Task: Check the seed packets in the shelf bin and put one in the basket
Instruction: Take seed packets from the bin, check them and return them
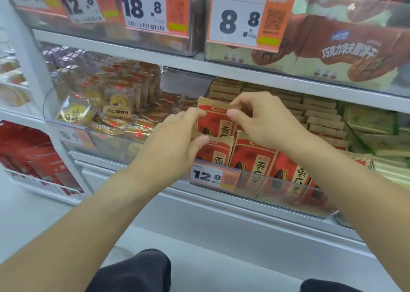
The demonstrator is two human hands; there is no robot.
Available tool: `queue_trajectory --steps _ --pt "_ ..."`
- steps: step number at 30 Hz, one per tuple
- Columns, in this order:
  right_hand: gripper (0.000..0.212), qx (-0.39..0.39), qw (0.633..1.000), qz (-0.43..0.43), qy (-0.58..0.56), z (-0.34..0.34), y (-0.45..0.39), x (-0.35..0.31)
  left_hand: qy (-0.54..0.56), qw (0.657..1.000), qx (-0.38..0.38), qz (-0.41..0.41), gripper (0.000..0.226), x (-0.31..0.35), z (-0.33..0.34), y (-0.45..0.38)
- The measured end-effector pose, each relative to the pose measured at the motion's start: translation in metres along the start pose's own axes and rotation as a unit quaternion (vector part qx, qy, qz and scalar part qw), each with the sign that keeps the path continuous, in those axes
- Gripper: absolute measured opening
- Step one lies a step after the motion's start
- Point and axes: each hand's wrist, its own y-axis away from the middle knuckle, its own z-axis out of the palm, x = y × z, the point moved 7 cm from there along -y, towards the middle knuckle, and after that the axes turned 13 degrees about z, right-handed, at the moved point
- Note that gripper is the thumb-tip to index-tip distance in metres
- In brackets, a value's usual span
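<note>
At the far left, a clear bin of yellow pastry packs [115, 112] is seen beside the task's bin and is not touched. Next, the left hand [177, 136] is clamped by thumb and fingers on the left edge of one seed packet [216, 120], apparently so that it is steadied. The packet is held raised above the clear shelf bin [277, 189], over the front row of like packets [255, 158], probably so that its face can be read. Its kraft-brown top edge is pinched by the right hand [259, 118]. A red front, dark characters and a printed sunflower seed are shown. Further right, rows of brown packet tops [321, 114] are stacked upright. No basket is visible.
</note>
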Motion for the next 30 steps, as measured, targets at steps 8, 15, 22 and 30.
queue_trajectory --steps 8,15,22,30 --pt "0.01 -0.118 0.985 0.116 0.045 0.016 -0.02 0.005 0.033 0.997 0.04 0.056 0.053 0.007 0.002 -0.004" --pt "0.04 -0.2 0.962 0.182 0.049 0.012 -0.017 0.013 0.005 0.997 -0.038 0.071 0.05 0.008 0.018 -0.005" --pt "0.033 -0.013 0.986 0.138 0.095 -0.001 -0.034 0.016 0.004 0.997 -0.061 0.052 0.037 0.01 0.016 -0.004" --pt "0.027 0.02 0.975 0.181 0.127 0.016 -0.072 0.021 0.017 0.997 -0.055 0.054 0.033 0.01 0.014 -0.004"
